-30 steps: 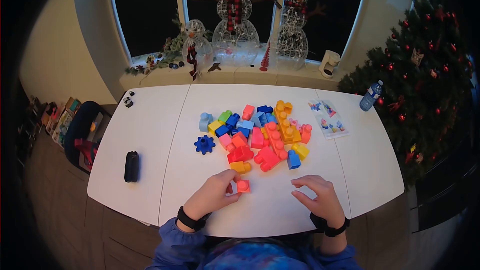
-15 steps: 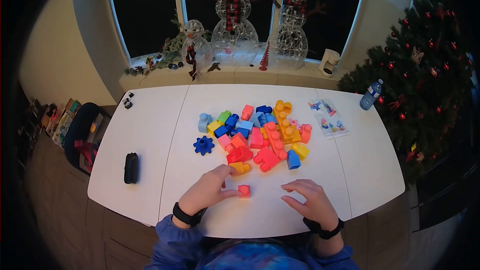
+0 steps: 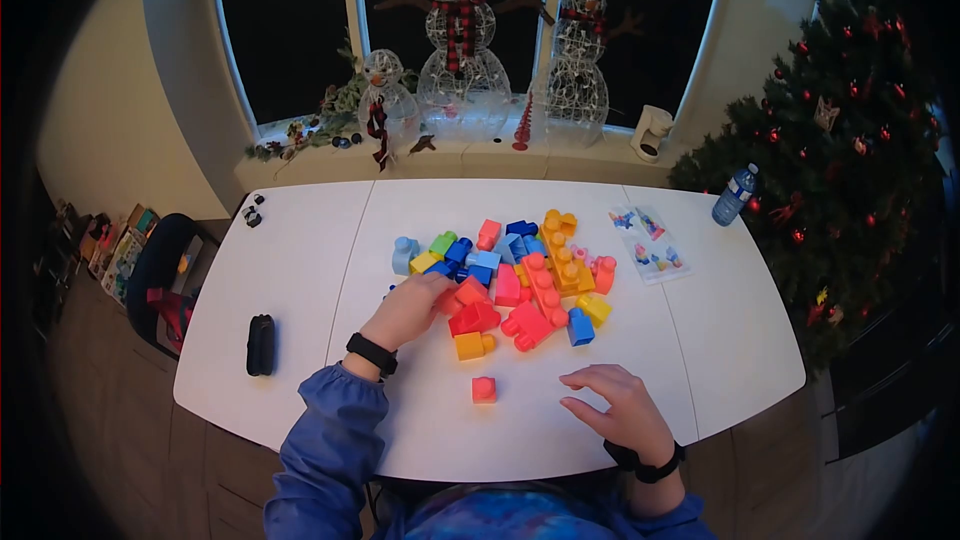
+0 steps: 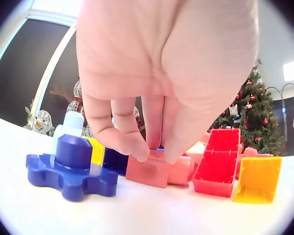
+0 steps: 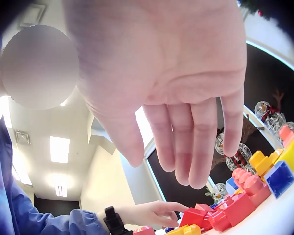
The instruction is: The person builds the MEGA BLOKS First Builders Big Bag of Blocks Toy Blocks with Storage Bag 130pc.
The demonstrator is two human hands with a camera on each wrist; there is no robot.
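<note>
My left hand (image 3: 405, 310) is at the left side of the block pile. In the left wrist view its thumb and fingers pinch the top of a pink building block (image 4: 148, 171), which lies among other blocks. Beside that hand lies a blue gear-shaped piece (image 4: 71, 174). A single coral-pink block (image 3: 484, 390) stands upright on the white table (image 3: 440, 440), in front of the pile. My right hand (image 3: 625, 410) hovers over the table at the near right, fingers relaxed and holding nothing, as the right wrist view also shows.
The pile includes a red block (image 3: 474, 318), an orange block (image 3: 474, 345), a blue block (image 3: 580, 327) and a long orange stack (image 3: 566, 258). Farther out are a picture sheet (image 3: 650, 245), a water bottle (image 3: 735, 195) and a black case (image 3: 261, 345).
My left hand let go of the single coral-pink block, leaving it on the table, and moved forward and left to the pile. The right hand shifted slightly left.
</note>
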